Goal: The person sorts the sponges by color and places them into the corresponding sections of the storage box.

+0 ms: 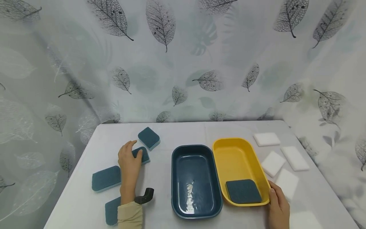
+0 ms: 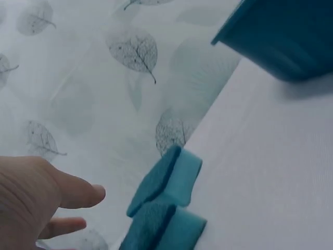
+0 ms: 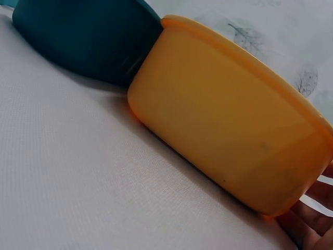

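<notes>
Sponge (image 1: 145, 155) at left: dark teal top, paler base, lying flat; left hand (image 1: 128, 162) poised over it, thumb and fingers parted. Yellow tub (image 1: 233, 159) at right: oblong, upright, right hand (image 1: 279, 206) touching near right corner. Second sponge (image 1: 244, 191) inside, near end, dark side up.

Leaf-printed curtain (image 1: 186, 60) behind and beside white table (image 1: 160, 184).

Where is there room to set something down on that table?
The table is bare behind the blue tray and in a strip between it and the dark sponges. The blue tray is empty, and the yellow tray has room beyond its lone sponge. Crowded: right of the yellow tray (white sponges, right hand) and around the left hand.
</notes>
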Action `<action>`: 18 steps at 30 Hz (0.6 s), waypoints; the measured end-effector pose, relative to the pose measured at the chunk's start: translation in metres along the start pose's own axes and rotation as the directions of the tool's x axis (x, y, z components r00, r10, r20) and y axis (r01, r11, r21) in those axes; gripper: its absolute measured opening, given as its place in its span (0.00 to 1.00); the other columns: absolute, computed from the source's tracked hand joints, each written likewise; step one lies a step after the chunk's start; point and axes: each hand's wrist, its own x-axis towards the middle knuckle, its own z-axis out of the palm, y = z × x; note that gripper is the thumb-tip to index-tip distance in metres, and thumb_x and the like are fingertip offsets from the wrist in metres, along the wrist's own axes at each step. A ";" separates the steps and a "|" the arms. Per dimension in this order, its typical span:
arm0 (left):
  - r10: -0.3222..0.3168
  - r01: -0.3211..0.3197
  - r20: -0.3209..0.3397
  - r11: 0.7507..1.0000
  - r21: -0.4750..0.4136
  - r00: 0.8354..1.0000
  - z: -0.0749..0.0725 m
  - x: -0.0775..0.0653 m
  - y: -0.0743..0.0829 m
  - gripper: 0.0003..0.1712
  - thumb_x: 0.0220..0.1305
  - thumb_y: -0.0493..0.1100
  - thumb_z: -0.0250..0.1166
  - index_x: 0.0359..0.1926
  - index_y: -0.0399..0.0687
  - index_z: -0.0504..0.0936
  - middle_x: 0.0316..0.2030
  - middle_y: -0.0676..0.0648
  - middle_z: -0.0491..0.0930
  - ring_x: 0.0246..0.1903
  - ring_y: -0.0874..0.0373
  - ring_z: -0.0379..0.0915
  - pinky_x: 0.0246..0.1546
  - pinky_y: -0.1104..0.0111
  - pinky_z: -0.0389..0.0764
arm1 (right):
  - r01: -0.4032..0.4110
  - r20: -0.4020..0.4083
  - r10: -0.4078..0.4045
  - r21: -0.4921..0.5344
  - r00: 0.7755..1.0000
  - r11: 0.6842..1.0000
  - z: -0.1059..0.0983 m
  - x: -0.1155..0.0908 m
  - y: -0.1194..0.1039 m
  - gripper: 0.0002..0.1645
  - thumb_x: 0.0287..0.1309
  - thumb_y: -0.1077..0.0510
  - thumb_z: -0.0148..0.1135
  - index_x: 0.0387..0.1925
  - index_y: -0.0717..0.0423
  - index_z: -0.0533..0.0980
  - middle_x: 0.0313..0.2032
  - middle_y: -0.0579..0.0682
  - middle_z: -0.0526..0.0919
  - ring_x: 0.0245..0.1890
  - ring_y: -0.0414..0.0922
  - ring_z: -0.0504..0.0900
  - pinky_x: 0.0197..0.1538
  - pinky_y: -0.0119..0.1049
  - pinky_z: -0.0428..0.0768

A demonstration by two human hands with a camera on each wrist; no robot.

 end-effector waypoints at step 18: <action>-0.252 0.243 0.182 0.968 0.068 0.950 -0.006 0.001 -0.020 0.47 0.77 0.44 0.60 0.81 0.27 0.42 0.80 0.22 0.40 0.80 0.26 0.36 0.79 0.34 0.43 | 0.016 0.006 -0.016 0.028 1.000 0.999 0.001 -0.001 -0.001 0.29 0.83 0.46 0.41 0.71 0.56 0.72 0.55 0.22 0.74 0.49 0.14 0.70 0.49 0.08 0.69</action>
